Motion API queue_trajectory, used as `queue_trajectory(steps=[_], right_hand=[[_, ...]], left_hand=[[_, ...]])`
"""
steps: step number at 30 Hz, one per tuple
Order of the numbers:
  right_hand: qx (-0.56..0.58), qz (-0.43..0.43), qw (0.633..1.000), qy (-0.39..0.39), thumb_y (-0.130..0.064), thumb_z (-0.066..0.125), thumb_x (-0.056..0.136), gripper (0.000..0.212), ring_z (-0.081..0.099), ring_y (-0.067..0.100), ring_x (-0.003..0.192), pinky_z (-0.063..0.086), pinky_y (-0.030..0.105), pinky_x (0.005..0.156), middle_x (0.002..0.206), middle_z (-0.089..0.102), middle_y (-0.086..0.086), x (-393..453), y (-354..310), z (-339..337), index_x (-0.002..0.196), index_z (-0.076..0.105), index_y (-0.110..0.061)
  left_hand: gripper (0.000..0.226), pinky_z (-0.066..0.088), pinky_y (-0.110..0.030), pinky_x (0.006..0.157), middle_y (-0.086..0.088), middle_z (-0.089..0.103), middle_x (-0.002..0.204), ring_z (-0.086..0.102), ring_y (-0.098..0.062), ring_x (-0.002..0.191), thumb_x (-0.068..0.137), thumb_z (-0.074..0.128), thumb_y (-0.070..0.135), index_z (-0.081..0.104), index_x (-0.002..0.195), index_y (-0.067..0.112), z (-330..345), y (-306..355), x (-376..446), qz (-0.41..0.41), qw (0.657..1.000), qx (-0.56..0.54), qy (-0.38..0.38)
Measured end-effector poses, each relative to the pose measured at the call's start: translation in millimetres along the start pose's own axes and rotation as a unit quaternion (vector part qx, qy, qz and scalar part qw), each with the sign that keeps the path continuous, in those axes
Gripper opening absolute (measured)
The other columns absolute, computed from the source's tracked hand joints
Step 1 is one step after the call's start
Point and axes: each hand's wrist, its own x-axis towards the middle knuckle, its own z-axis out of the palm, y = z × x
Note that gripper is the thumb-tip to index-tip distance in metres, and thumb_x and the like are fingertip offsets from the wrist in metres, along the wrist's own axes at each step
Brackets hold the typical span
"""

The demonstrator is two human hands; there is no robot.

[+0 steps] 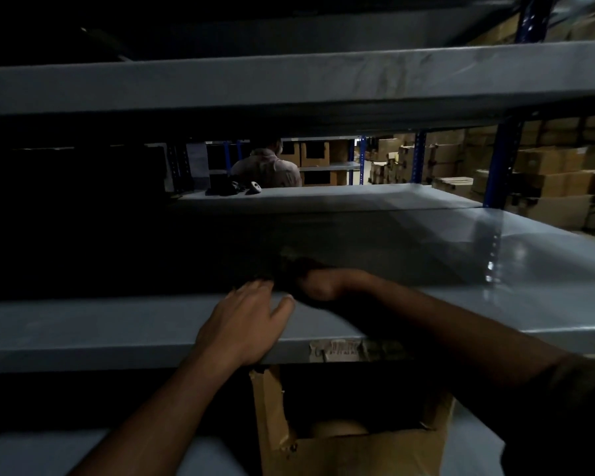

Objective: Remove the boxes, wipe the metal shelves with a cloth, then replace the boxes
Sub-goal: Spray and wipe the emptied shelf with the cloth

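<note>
— Shelves first: where do we stand with them?

— We face a grey metal shelf (426,255) at chest height. Its top is bare on the lit right side and falls into deep shadow on the left. Another grey shelf (289,80) runs above it.

— And our hands?

— Our left hand (244,324) rests on the front edge of the middle shelf, fingers straight and spread over the lip, thumb out to the right. That grip is apart and holds nothing.

— The right one?

— Our right hand (318,285) reaches across from the right, just behind the left, and lies on the shelf top. It is blurred and dark. Something dark and bunched, likely the cloth (289,266), sits at its fingers, but we cannot tell whether that grip is clamped on it.

— Any boxes nearby?

— One torn, open cardboard box (351,441) stands on the level below, directly under our hands. A worn paper label (337,350) sticks to the shelf's front edge above it.

— What lies beyond?

— Through the gap we see a further shelf (323,195) with small dark items (234,188) on it, a person (267,166) seen from behind, blue uprights (498,163), and stacked cartons (547,173) at the right.
</note>
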Motion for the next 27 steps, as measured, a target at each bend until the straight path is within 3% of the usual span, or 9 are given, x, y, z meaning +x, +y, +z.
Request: queue_trajectory(steps=[3, 6, 11, 14, 16, 18, 20, 23, 27], right_hand=[[0.083, -0.022, 0.996, -0.007, -0.030, 0.041, 0.104, 0.041, 0.046, 0.023, 0.132, 0.034, 0.028, 0.110, 0.148, 0.046, 0.008, -38, -14, 2, 0.142, 0.049, -0.014], [0.060, -0.028, 0.997, 0.037, -0.022, 0.046, 0.103, 0.043, 0.042, 0.016, 0.136, 0.024, 0.007, 0.102, 0.153, 0.040, 0.003, -96, 0, 0, 0.146, 0.045, -0.015], [-0.032, 0.103, 0.980, 0.169, -0.025, 0.049, 0.100, 0.038, 0.049, 0.020, 0.130, 0.034, 0.022, 0.097, 0.147, 0.049, 0.002, -189, 53, 8, 0.137, 0.054, -0.019], [-0.081, 0.200, 0.928, 0.304, -0.032, 0.045, 0.097, 0.027, 0.059, 0.031, 0.098, 0.035, 0.028, 0.081, 0.107, 0.064, 0.007, -228, 92, 26, 0.106, 0.064, -0.016], [-0.088, 0.245, 0.883, 0.390, -0.032, 0.038, 0.095, 0.028, 0.053, 0.033, 0.084, 0.037, 0.037, 0.093, 0.085, 0.056, 0.006, -239, 110, 42, 0.089, 0.057, -0.014], [-0.075, 0.288, 0.840, 0.453, -0.027, 0.036, 0.095, 0.023, 0.049, 0.034, 0.079, 0.038, 0.046, 0.099, 0.079, 0.051, 0.007, -237, 109, 50, 0.083, 0.050, -0.014], [-0.050, 0.304, 0.818, 0.486, -0.025, 0.036, 0.094, 0.023, 0.047, 0.034, 0.077, 0.040, 0.046, 0.085, 0.078, 0.051, 0.011, -226, 95, 48, 0.080, 0.050, -0.012], [-0.028, 0.233, 0.872, 0.429, -0.028, 0.043, 0.087, 0.027, 0.055, 0.033, 0.083, 0.039, 0.039, 0.074, 0.087, 0.063, 0.011, -192, 61, 40, 0.089, 0.065, -0.012], [-0.033, 0.100, 0.969, 0.225, -0.028, 0.045, 0.093, 0.033, 0.058, 0.031, 0.108, 0.044, 0.037, 0.090, 0.122, 0.061, 0.010, -146, 29, 31, 0.113, 0.064, -0.011]], left_hand=[[0.052, 0.040, -0.032, 0.099, 0.001, 0.051, 0.140, 0.049, -0.018, 0.123, 0.097, 0.028, 0.052, 0.049, 0.136, 0.024, -2, 1, -2, -0.003, 1.000, -0.009, 0.014], [0.054, 0.034, -0.032, 0.107, 0.000, 0.048, 0.145, 0.045, -0.017, 0.129, 0.099, 0.027, 0.049, 0.047, 0.140, 0.020, -4, 3, -5, 0.013, 1.000, 0.018, 0.010], [0.065, 0.020, -0.031, 0.117, 0.002, 0.040, 0.152, 0.036, -0.012, 0.139, 0.098, 0.020, 0.055, 0.042, 0.146, 0.018, -1, 2, -7, 0.047, 0.998, 0.035, 0.015], [0.065, 0.020, -0.031, 0.117, 0.002, 0.041, 0.152, 0.035, -0.012, 0.140, 0.098, 0.023, 0.056, 0.042, 0.146, 0.018, 2, 3, -8, 0.061, 0.997, 0.030, 0.026], [0.061, 0.021, -0.031, 0.116, 0.001, 0.040, 0.153, 0.036, -0.013, 0.140, 0.100, 0.028, 0.053, 0.042, 0.146, 0.017, 2, 5, -10, 0.064, 0.997, 0.027, 0.035], [0.063, 0.022, -0.032, 0.115, 0.000, 0.041, 0.152, 0.036, -0.014, 0.140, 0.099, 0.026, 0.055, 0.042, 0.146, 0.017, 1, 7, -11, 0.066, 0.997, 0.035, 0.035], [0.061, 0.024, -0.032, 0.115, 0.001, 0.040, 0.153, 0.036, -0.014, 0.140, 0.100, 0.027, 0.053, 0.042, 0.147, 0.017, 1, 8, -11, 0.063, 0.997, 0.037, 0.029], [0.060, 0.028, -0.032, 0.113, 0.001, 0.041, 0.152, 0.038, -0.014, 0.139, 0.099, 0.030, 0.054, 0.043, 0.146, 0.018, 1, 9, -10, 0.051, 0.998, 0.026, 0.022], [0.060, 0.028, -0.031, 0.113, 0.002, 0.040, 0.153, 0.038, -0.014, 0.139, 0.099, 0.031, 0.053, 0.043, 0.146, 0.019, -1, 9, -12, 0.045, 0.998, 0.028, 0.021]])
